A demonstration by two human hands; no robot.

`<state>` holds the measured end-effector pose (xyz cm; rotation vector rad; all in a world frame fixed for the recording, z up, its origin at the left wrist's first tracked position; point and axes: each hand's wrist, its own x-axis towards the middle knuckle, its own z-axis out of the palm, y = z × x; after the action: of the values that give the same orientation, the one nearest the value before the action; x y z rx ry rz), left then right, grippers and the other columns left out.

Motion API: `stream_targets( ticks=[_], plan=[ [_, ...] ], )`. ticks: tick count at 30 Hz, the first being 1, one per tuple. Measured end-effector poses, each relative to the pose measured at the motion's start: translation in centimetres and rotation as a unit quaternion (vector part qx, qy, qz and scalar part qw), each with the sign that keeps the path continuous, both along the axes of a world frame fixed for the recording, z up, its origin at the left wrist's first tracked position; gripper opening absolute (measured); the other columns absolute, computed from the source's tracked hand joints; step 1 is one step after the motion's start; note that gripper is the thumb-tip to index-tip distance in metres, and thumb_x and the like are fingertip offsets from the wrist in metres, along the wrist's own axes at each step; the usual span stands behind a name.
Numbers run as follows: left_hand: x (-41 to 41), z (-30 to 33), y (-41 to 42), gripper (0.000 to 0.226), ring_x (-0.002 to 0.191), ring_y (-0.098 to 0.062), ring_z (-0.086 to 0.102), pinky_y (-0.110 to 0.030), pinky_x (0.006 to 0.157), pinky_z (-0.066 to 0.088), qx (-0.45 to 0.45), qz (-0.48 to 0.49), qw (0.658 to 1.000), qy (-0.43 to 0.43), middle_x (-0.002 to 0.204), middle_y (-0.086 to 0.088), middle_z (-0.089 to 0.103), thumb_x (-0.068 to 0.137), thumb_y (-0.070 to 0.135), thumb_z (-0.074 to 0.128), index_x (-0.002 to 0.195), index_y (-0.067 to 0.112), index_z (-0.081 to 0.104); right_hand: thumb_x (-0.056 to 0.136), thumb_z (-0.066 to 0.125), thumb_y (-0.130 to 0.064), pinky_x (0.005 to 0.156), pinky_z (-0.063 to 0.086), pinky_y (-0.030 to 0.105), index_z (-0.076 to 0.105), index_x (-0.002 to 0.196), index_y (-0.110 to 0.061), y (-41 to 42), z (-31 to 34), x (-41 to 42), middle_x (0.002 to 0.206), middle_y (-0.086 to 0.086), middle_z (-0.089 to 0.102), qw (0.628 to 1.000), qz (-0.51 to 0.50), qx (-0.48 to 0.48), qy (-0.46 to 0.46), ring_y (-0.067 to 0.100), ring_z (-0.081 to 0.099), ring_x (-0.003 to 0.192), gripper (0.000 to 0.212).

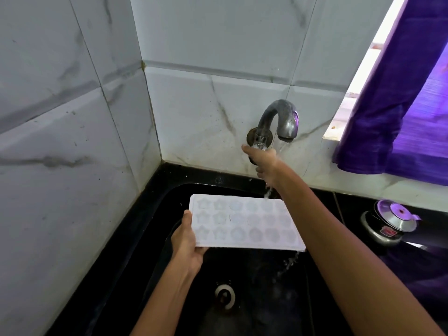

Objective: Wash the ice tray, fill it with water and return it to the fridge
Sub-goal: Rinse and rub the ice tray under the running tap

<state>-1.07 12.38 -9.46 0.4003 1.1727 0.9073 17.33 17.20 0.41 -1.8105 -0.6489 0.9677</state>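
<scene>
I am holding the ice tray (244,223) by its left short edge in my left hand (188,241), thumb lying on top of the rim and fingers curled underneath, so it is hanging level over the black sink (150,238), cavities facing up. My right hand (263,161) is reaching to the far wall and closing round the knob under the tap (278,122); I cannot tell exactly how the fingers are wrapping it, since they are mostly hidden behind the hand.

Water is running from the spout, splashing over my right wrist and landing on the tray's far right corner, then spilling off the near right edge toward the drain (225,297). To do this rinse well, I judge I am needing to slide the tray right and farther back, so the stream is hitting the middle rows rather than one corner, and to tip it slightly so each moulded cavity is flushing out. Gripping only one end, I am risking the wet plastic slipping or sagging, so a firm pinch matters. The pressure cooker (388,224) is sitting to the right on the counter, well apart.
</scene>
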Motion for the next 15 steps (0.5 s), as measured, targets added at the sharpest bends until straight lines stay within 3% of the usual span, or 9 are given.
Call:
stream_targets(
  ticks=[2,3,6,8,10,12,15],
  plan=[
    [-0.5,0.0,0.5,0.038,0.084,-0.028,0.068,-0.038,0.062,0.053,0.001,0.003,1.000,-0.003,0.097,-0.013,0.070,0.097,0.039,0.048,0.113,0.007,0.061,0.083,0.066,-0.042,0.105,0.040,0.044,0.033,0.141,-0.007,1.5,-0.1,0.1,0.138,0.011,0.044,1.000,-0.020,-0.002,0.008,0.030,0.045,0.124,0.075],
    [-0.8,0.0,0.7,0.038,0.083,-0.027,0.068,-0.037,0.061,0.053,0.003,0.005,1.000,-0.005,0.097,-0.013,0.070,0.097,0.039,0.047,0.114,0.007,0.061,0.084,0.066,-0.040,0.099,0.046,0.039,0.039,0.136,-0.006,2.0,-0.3,0.3,0.129,0.009,0.048,0.999,-0.028,0.001,0.019,0.026,0.050,0.113,0.068],
    [-1.5,-0.3,1.3,0.041,0.087,-0.028,0.069,-0.037,0.061,0.055,0.006,0.007,1.000,-0.010,0.101,-0.013,0.071,0.097,0.040,0.047,0.117,0.008,0.061,0.089,0.063,-0.025,0.064,0.050,0.023,0.054,0.093,-0.007,2.6,-0.6,1.2,0.084,0.005,0.051,0.998,-0.032,0.007,0.056,0.013,0.050,0.068,0.020],
    [-1.9,-0.4,1.6,0.041,0.090,-0.030,0.069,-0.039,0.065,0.056,0.005,0.006,1.000,-0.013,0.104,-0.014,0.071,0.097,0.041,0.047,0.117,0.008,0.062,0.087,0.062,-0.014,0.057,0.050,0.021,0.051,0.077,-0.010,2.8,-0.9,1.8,0.070,0.004,0.049,0.996,-0.037,0.009,0.078,0.012,0.048,0.057,0.015],
    [-2.1,-0.6,1.9,0.042,0.092,-0.031,0.068,-0.041,0.069,0.056,0.004,0.005,1.000,-0.018,0.105,-0.015,0.070,0.097,0.041,0.047,0.118,0.008,0.062,0.085,0.062,-0.011,0.054,0.052,0.021,0.055,0.082,-0.009,3.1,-1.3,2.3,0.070,0.005,0.050,0.994,-0.029,0.021,0.100,0.013,0.050,0.057,0.008],
    [-2.2,-0.7,2.1,0.042,0.092,-0.031,0.069,-0.042,0.071,0.057,0.005,0.004,1.000,-0.020,0.106,-0.015,0.071,0.097,0.042,0.047,0.117,0.009,0.062,0.083,0.063,-0.011,0.052,0.054,0.021,0.055,0.095,-0.009,3.1,-1.5,2.7,0.072,0.005,0.052,0.992,-0.014,0.037,0.122,0.013,0.052,0.059,0.014],
    [-2.1,-1.0,2.5,0.042,0.092,-0.030,0.070,-0.041,0.071,0.058,0.003,0.003,1.000,-0.024,0.105,-0.014,0.072,0.096,0.043,0.047,0.117,0.010,0.063,0.085,0.060,-0.009,0.052,0.055,0.019,0.053,0.092,-0.009,3.1,-1.8,3.0,0.071,0.005,0.051,0.985,0.006,0.050,0.164,0.013,0.052,0.061,0.010]
  ],
)
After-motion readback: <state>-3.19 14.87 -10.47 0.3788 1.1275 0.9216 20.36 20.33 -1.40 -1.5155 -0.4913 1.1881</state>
